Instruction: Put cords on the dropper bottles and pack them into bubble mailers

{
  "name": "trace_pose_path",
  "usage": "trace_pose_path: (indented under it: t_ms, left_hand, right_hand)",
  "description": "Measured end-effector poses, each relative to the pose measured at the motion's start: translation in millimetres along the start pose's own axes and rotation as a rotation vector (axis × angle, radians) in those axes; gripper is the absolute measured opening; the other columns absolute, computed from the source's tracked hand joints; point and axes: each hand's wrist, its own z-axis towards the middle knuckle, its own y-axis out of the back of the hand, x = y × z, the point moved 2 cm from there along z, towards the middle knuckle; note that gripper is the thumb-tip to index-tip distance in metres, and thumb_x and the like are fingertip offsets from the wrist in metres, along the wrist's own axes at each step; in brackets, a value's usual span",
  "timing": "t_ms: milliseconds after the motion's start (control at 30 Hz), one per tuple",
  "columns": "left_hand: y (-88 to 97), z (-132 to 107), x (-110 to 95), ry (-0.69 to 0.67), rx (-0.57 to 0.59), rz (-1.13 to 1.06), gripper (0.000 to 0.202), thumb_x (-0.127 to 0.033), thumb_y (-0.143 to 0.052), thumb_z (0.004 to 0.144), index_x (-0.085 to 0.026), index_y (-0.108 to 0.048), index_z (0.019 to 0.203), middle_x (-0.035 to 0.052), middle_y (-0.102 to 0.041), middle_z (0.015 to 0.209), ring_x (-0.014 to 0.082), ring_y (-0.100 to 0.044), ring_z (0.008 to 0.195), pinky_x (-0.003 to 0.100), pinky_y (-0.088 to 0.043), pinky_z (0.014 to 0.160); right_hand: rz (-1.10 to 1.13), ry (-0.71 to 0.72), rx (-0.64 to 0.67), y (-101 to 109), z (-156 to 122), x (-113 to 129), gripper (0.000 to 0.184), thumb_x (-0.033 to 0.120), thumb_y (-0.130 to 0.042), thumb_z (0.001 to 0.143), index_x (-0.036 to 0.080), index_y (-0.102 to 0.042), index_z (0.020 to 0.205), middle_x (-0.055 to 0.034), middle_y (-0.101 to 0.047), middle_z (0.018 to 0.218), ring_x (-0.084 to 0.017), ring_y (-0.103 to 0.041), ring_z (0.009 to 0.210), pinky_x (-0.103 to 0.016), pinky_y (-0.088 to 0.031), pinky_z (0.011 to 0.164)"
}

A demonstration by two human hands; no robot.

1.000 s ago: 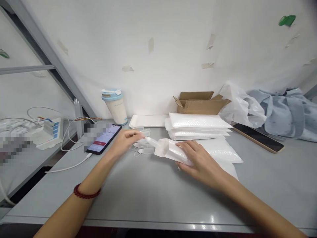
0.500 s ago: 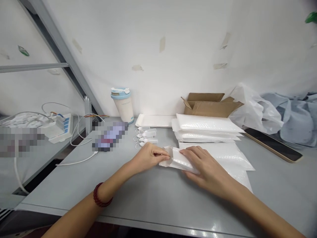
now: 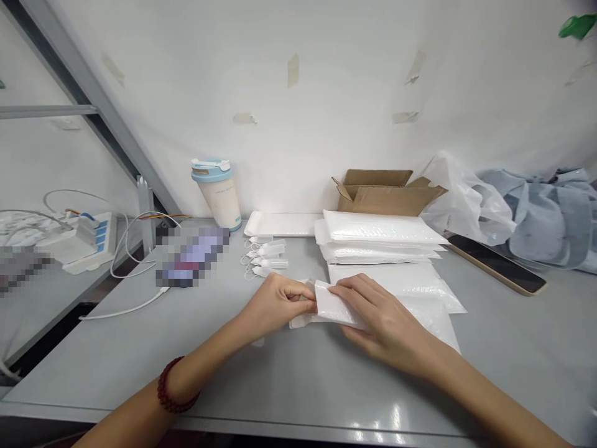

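My right hand [image 3: 375,317] grips a small white padded bubble mailer [image 3: 333,305], thumb below and fingers on top. The mailer's open end faces left. At that opening my left hand [image 3: 280,305] is closed in a pinch, fingertips partly inside the mouth; what they hold, if anything, is hidden. Just behind the left hand lie several small white-capped clear tubes with thin loops [image 3: 270,251]. Behind and right of my right hand are stacked white bubble mailers [image 3: 380,230], with more mailers [image 3: 396,280] spread flat in front of the stack.
Along the wall stand a blue-lidded cup [image 3: 219,196], a flat white mailer [image 3: 286,224] and an open cardboard box [image 3: 385,196]. To the right are a plastic bag [image 3: 471,202], a phone [image 3: 497,264] and grey-blue cloth [image 3: 543,218]. A power strip [image 3: 96,239] and cables lie left.
The view has shifted slightly, so most things sit further left. My left fingertips have gone further into the mailer's mouth, while my right hand keeps its grip on the mailer.
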Motion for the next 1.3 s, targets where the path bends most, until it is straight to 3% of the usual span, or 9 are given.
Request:
trace_pose_path:
  t_ms: [167,300,400,500,733,900,1000,1133,1300]
  left_hand:
    - [14.0,0,-4,0.026,-0.108,0.005,0.015,-0.033,-0.068,0.068,-0.018,-0.073,0.066,-0.0044,-0.047,0.046,0.0081,-0.032,0.045,0.021,-0.023,0.042]
    - [33.9,-1,-8,0.075,-0.248,0.010,0.022,-0.039,-0.067,0.070,-0.018,-0.070,0.073,0.0016,-0.062,0.066,0.0130,-0.050,0.059,0.021,-0.036,0.048]
    - [34.7,0,-5,0.166,-0.169,-0.099,0.031,-0.041,-0.068,0.069,-0.018,-0.066,0.090,0.0044,-0.065,0.083,0.0165,-0.057,0.069,0.023,-0.044,0.053]
    - [22.8,0,-5,0.142,-0.008,-0.201,0.030,-0.037,-0.067,0.071,-0.019,-0.064,0.095,0.0025,-0.064,0.083,0.0154,-0.056,0.072,0.023,-0.045,0.059]
    - [3.4,-3,-7,0.166,0.076,-0.185,0.014,-0.026,-0.058,0.072,-0.016,-0.061,0.063,-0.0034,-0.047,0.058,0.0096,-0.040,0.055,0.019,-0.032,0.048]
    - [-1.8,-1,-2,0.173,0.018,-0.229,0.030,-0.025,-0.061,0.063,-0.018,-0.035,0.050,-0.0066,-0.027,0.051,0.0068,-0.024,0.049,0.020,-0.020,0.044]
    - [-4.7,0,-2,0.157,-0.052,-0.203,0.037,-0.024,-0.060,0.062,-0.019,-0.026,0.050,-0.0066,-0.023,0.051,0.0065,-0.021,0.049,0.020,-0.018,0.043]
    - [-5.2,0,-3,0.163,-0.075,-0.162,0.032,-0.026,-0.059,0.064,-0.018,-0.032,0.049,-0.0054,-0.034,0.050,0.0081,-0.030,0.050,0.021,-0.025,0.045]
    - [0.4,2,-3,0.175,-0.073,-0.210,0.015,-0.030,-0.059,0.068,-0.017,-0.058,0.061,-0.0006,-0.058,0.058,0.0160,-0.051,0.061,0.023,-0.038,0.051]
  right_hand:
    - [-0.032,0.016,-0.045,5,-1,-2,0.042,0.011,-0.051,0.078,0.012,-0.047,0.119,-0.0136,-0.055,0.103,-0.024,-0.051,0.093,-0.041,-0.050,0.075]
    - [-0.076,0.013,-0.096,11,0,-5,0.043,0.010,-0.051,0.078,0.011,-0.046,0.120,-0.0145,-0.054,0.105,-0.025,-0.050,0.096,-0.040,-0.049,0.077]
    - [-0.142,0.053,-0.128,12,-1,-6,0.042,0.009,-0.050,0.077,0.010,-0.046,0.119,-0.0158,-0.054,0.105,-0.027,-0.050,0.096,-0.042,-0.048,0.077]
    - [-0.174,0.119,-0.117,11,-2,-2,0.044,0.009,-0.050,0.077,0.009,-0.045,0.121,-0.0168,-0.054,0.106,-0.028,-0.049,0.098,-0.044,-0.046,0.079]
    - [-0.165,0.221,-0.068,8,1,12,0.043,0.011,-0.047,0.077,0.009,-0.044,0.120,-0.0155,-0.056,0.101,-0.027,-0.050,0.094,-0.042,-0.045,0.077]
    - [-0.250,0.231,-0.065,2,6,14,0.039,0.018,-0.047,0.083,0.008,-0.045,0.120,-0.0183,-0.057,0.107,-0.030,-0.048,0.102,-0.046,-0.043,0.081]
    - [-0.334,0.203,-0.055,-4,7,15,0.042,0.013,-0.046,0.081,0.006,-0.045,0.123,-0.0207,-0.055,0.115,-0.032,-0.046,0.110,-0.049,-0.041,0.086]
    - [-0.448,0.148,-0.078,-11,6,14,0.052,0.002,-0.041,0.076,0.005,-0.041,0.128,-0.0232,-0.049,0.127,-0.034,-0.041,0.119,-0.053,-0.039,0.091]
    - [-0.443,0.121,-0.021,-16,3,16,0.057,0.006,-0.041,0.078,-0.001,-0.033,0.134,-0.0264,-0.038,0.138,-0.035,-0.031,0.129,-0.054,-0.036,0.096]
